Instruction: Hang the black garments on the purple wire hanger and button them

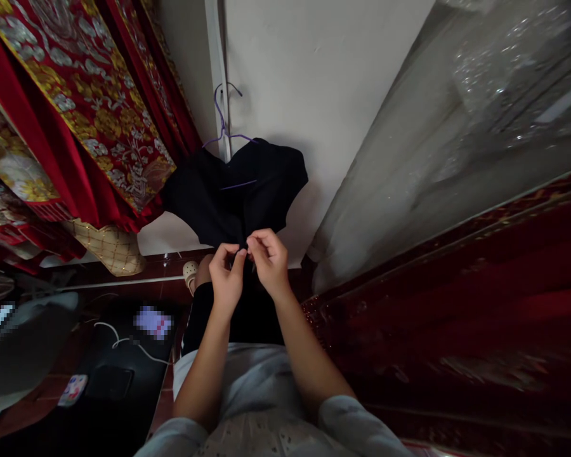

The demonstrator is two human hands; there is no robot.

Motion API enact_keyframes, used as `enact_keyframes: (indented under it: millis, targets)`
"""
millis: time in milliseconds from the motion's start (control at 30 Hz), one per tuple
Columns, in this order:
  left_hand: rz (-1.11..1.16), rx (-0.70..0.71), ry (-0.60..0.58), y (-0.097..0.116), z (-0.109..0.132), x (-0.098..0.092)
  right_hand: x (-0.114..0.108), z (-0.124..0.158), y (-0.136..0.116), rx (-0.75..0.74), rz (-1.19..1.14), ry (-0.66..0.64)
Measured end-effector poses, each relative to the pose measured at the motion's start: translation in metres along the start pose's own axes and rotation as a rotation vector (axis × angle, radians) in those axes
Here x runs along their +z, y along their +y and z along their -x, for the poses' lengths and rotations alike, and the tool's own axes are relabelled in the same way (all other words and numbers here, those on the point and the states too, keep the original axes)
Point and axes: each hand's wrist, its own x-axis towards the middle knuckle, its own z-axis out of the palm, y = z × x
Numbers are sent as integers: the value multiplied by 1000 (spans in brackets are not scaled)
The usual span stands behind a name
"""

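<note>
Black garment (238, 190) hangs lengthwise down wall from purple hanger (223, 124); left hand (226, 279), right hand (269, 260) pinch hem.

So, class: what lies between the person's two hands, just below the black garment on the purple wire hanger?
In the head view, the left hand and right hand pinch a fold of the black garment between their fingertips; nothing else lies there.

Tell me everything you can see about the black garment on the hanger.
The black garment hangs on a thin purple wire hanger hooked high against the white wall. It looks like soft, matte dark cloth with short, flared sleeves spreading to both sides. Its lower middle is gathered where the left hand and right hand pinch it together with their fingertips. Below the hands it blends into shadow.
</note>
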Motion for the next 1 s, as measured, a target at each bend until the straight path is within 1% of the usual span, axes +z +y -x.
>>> enact_keyframes:
  millis: [67, 133, 200, 267, 333, 367, 400, 433, 467, 500, 567, 633, 667, 733, 800, 867, 933, 1000]
  targets:
    - [-44, 18, -64, -1, 1, 2, -7, -26, -3, -109, 70, -6]
    - [-110, 55, -116, -9, 3, 6, -10, -71, -5, -251, 199, -3]
    - [-183, 93, -162, -24, 8, 11, -7, -129, -7, -376, 356, 16]
    - [-218, 93, -209, -45, 16, 17, 0, -186, -13, -458, 494, 18]
    - [-199, 56, -227, -65, 22, 21, 6, -226, -24, -531, 604, 7]
    - [-179, 38, -228, -71, 22, 22, 8, -238, -31, -564, 643, -12]
    - [-155, 29, -231, -74, 18, 21, 8, -244, -40, -581, 673, -36]
    - [-130, 39, -232, -72, 10, 20, 7, -245, -50, -590, 697, -63]
    - [-112, 70, -231, -66, -3, 18, 5, -243, -59, -591, 714, -90]
    - [-97, 120, -230, -56, -21, 15, 2, -239, -67, -586, 725, -115]
    - [-107, 276, -183, -27, -69, 12, -5, -228, -76, -579, 732, -159]
    - [-125, 414, -138, 4, -125, 11, -9, -222, -76, -576, 720, -199]
    - [-132, 457, -148, 18, -151, 12, -10, -220, -74, -574, 711, -216]
    - [-180, 511, -221, 36, -195, 16, -9, -220, -65, -574, 695, -240]
    - [-226, 531, -277, 41, -221, 21, -7, -221, -53, -584, 688, -253]
    - [-269, 547, -294, 37, -233, 26, -4, -221, -37, -611, 699, -262]
    - [-294, 552, -266, 29, -242, 26, -1, -217, -19, -647, 732, -289]
    - [-295, 525, -184, 21, -259, 17, 2, -210, 2, -672, 786, -363]
